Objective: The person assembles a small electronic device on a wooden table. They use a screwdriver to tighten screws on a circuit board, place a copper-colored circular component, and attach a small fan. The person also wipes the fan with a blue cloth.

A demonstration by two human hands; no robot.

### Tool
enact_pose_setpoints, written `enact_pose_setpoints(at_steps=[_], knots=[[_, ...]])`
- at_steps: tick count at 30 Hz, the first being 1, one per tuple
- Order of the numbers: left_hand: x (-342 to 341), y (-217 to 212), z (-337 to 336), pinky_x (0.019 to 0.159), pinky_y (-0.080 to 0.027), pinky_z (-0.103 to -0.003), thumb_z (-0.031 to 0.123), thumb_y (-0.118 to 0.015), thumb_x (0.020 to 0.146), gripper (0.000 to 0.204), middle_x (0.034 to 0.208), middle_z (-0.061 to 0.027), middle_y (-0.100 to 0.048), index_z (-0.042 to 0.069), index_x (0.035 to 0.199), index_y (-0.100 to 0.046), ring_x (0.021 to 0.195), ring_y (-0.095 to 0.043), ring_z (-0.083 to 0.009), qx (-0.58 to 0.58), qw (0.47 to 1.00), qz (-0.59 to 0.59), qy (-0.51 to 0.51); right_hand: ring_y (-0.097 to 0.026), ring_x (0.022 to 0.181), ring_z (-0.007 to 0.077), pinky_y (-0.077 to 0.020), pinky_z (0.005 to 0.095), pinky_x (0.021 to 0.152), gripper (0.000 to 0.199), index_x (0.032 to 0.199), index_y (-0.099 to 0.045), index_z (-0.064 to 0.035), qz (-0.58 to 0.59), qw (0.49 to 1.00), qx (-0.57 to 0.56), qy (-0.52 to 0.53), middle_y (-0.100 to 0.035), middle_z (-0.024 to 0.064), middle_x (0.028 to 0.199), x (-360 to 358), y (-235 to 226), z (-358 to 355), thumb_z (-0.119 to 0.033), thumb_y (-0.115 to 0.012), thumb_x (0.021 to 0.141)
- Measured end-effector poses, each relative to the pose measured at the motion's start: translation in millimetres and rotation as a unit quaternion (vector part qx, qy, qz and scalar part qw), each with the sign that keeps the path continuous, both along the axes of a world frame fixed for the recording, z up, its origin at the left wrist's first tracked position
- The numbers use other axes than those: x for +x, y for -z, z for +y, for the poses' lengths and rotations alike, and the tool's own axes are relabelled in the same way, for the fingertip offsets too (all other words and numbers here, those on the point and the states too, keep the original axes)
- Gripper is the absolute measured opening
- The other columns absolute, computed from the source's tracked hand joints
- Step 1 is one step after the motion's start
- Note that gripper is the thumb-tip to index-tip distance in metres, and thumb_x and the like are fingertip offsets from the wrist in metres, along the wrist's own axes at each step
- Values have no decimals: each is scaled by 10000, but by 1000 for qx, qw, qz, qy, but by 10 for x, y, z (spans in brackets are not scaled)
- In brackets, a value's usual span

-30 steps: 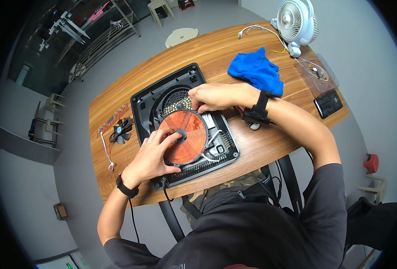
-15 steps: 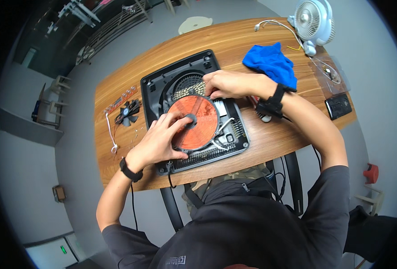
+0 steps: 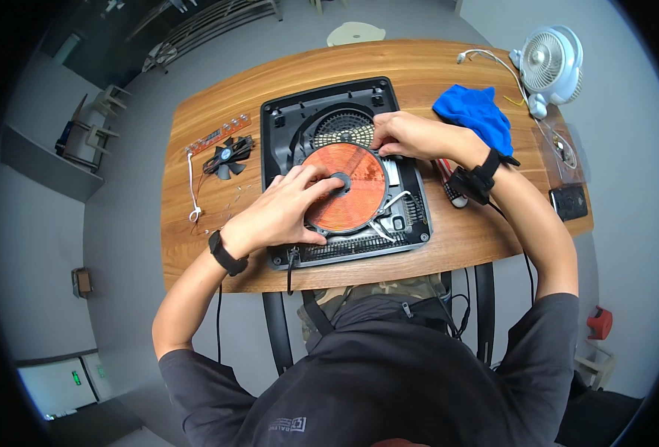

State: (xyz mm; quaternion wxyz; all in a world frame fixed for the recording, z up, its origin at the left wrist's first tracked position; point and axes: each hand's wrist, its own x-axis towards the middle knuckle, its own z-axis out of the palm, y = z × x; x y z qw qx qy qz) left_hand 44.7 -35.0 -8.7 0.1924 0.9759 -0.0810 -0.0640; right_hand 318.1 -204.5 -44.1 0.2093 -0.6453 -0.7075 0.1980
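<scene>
A round induction coil (image 3: 359,208) of copper-orange windings, with a dark hub and rim, lies in the open black housing of an induction cooker (image 3: 274,156). My left hand (image 3: 288,205) grips the coil from its left side, fingertips at the hub and thumb at the near rim. At the far right rim my right hand (image 3: 408,135) is closed in a pinch; whatever is between its fingertips is hidden. White leads (image 3: 393,203) run from the coil's right side over the parts inside. Beyond the coil, the housing has a round vent grille (image 3: 344,127).
Left of the housing lie a small black fan (image 3: 229,158), a narrow circuit board (image 3: 218,132) and a white cable (image 3: 193,186). Toward the right are a red-and-black-handled tool (image 3: 452,190), a blue cloth (image 3: 475,112), a black box-like item (image 3: 569,202) and a white desk fan (image 3: 551,65).
The whole view has shifted, so the table appears farther right. Both hands keep nearly the same places at the coil, which lies in the housing as before.
</scene>
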Motion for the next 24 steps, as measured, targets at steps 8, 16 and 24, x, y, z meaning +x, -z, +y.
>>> enact_pose_setpoints(at_steps=[8,16,24], knots=[[-84,-83,115,1099,-428,-480,319,-915,720,900,1447,-138,-505,147,1502,-504,1331,-496,-322,-17,1000,9,19,-636,974,352,-520,423,869,191,1087,-703,14,-11,1000,-2,6,-630,167,1005,-56,-73,-45,-84,-709,923],[-505,-75,1295,876,-584,-370,44,-732,903,323,1051,-94,-717,44,1223,-688,986,-705,-230,-50,979,-67,-186,-660,875,300,-552,388,789,223,1147,-682,10,-8,996,37,79,-629,145,967,-64,-457,-298,-49,-689,932],[-916,396,1657,833,-573,-416,125,-748,883,188,956,-161,-746,22,1039,-736,928,-716,-335,74,966,-9,-247,-676,922,370,-546,445,786,172,969,-621,-10,-146,965,-40,215,-666,169,976,166,-119,-810,-153,-709,930]])
